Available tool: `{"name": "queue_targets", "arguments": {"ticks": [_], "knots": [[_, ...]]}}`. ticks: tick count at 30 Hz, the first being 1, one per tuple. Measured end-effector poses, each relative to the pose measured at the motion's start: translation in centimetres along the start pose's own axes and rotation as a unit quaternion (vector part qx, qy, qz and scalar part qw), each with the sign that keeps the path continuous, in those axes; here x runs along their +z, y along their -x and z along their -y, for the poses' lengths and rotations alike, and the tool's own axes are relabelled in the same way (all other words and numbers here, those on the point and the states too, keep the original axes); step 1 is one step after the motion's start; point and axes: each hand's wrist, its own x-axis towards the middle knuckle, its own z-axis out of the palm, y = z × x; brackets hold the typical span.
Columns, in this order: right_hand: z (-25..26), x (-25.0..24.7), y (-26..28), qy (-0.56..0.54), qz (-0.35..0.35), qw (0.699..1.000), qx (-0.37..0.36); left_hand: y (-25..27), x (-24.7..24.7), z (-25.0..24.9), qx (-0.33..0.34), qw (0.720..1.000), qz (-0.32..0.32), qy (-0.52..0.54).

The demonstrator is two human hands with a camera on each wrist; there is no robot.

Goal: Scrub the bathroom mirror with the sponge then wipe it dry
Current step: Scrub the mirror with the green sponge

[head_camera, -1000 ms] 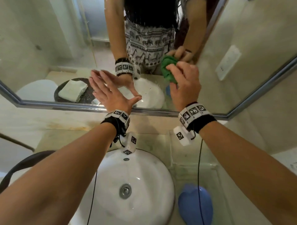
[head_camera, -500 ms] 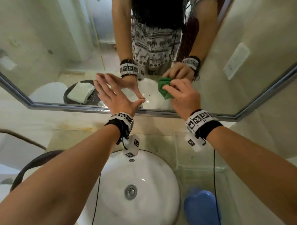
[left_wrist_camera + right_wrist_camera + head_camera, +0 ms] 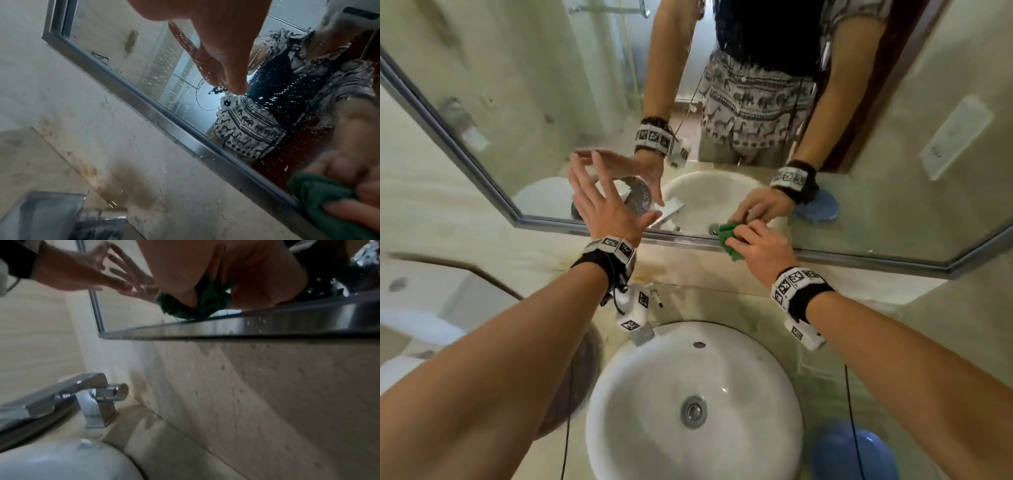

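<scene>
While her right hand (image 3: 762,245) pinches the crumpled green cloth (image 3: 729,241) against the steel-framed mirror's (image 3: 551,102) bottom edge, left hand (image 3: 606,205) splayed empty, it looks soft, light, best bunched centrally.

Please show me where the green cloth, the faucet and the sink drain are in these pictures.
green cloth (image 3: 727,241): head view, on the bunched fabric left of the gripping fingers.
faucet (image 3: 90,402): right wrist view, on the upright chrome body.
sink drain (image 3: 693,411): head view, on the metal plug.
</scene>
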Motion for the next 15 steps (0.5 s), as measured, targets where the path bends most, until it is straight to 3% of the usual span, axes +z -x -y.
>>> {"name": "queue_targets", "arguments": {"ticks": [2, 4, 8, 11, 13, 15], "knots": [[0.1, -0.3, 0.4, -0.007, 0.023, 0.999, 0.024, -0.4, 0.6, 0.4, 0.006, 1.000, 0.001, 0.002], [0.4, -1.8, -1.2, -0.024, -0.004, 0.998, 0.059, -0.6, 1.2, 0.7, 0.006, 1.000, 0.006, 0.012], [1.6, -6.8, -8.0, -0.044, -0.208, 0.969, 0.128, -0.8, 1.7, 1.1, 0.023, 0.999, 0.019, 0.014], [2.6, -7.9, -11.8, -0.033, -0.280, 0.948, 0.150, -0.8, 1.6, 1.3, 0.035, 0.999, 0.018, 0.021], [4.0, -5.5, -11.6, 0.008, -0.238, 0.966, 0.101, -0.9, 1.6, 1.4, 0.043, 0.999, 0.026, 0.014], [4.9, -1.3, -8.9, 0.026, -0.098, 0.995, 0.027, -1.0, 1.5, 1.6, 0.050, 0.998, 0.035, -0.005]]}}
